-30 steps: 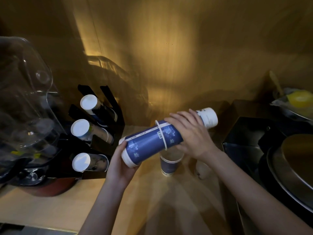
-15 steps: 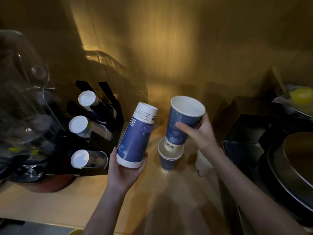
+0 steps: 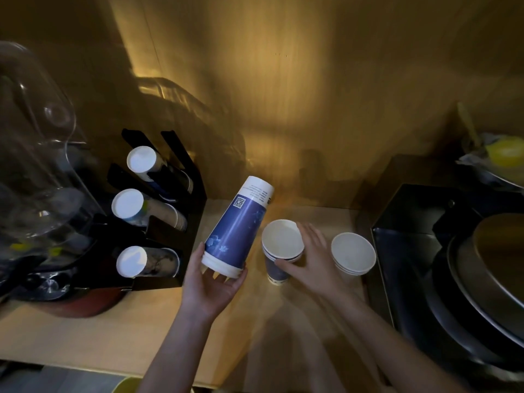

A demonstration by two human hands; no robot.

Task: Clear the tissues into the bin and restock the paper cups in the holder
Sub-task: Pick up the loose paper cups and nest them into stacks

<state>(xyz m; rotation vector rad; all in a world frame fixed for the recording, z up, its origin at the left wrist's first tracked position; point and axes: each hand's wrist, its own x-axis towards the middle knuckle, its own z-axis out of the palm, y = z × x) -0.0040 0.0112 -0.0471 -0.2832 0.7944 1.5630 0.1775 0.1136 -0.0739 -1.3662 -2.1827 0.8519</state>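
Holding three rows of cups, the black holder (image 3: 195, 199) stands at left; the left hand (image 3: 211, 285) grips the blue cup stack (image 3: 238, 225) at centre, while right hand (image 3: 312, 259) fingers (image 3: 286, 264) loosely clasp nested cups (image 3: 280, 248) on the bench (image 3: 113, 336).

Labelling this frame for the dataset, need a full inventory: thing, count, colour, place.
held cup stack: 1, blue with white ends, tilted, in left hand
upright cup stack: 1, blue, white inside, counter centre
white cup stack: 1, counter, right of the blue one
cup holder: 1, black, three slots with cups, counter left
clear container: 1, transparent, far left
black box: 1, counter right
metal pans: count unclear, far right
yellow object: 1, upper right, unclear what
counter: 1, light wood
left hand: grips held stack's wide end
right hand: around upright stack; grip unclear
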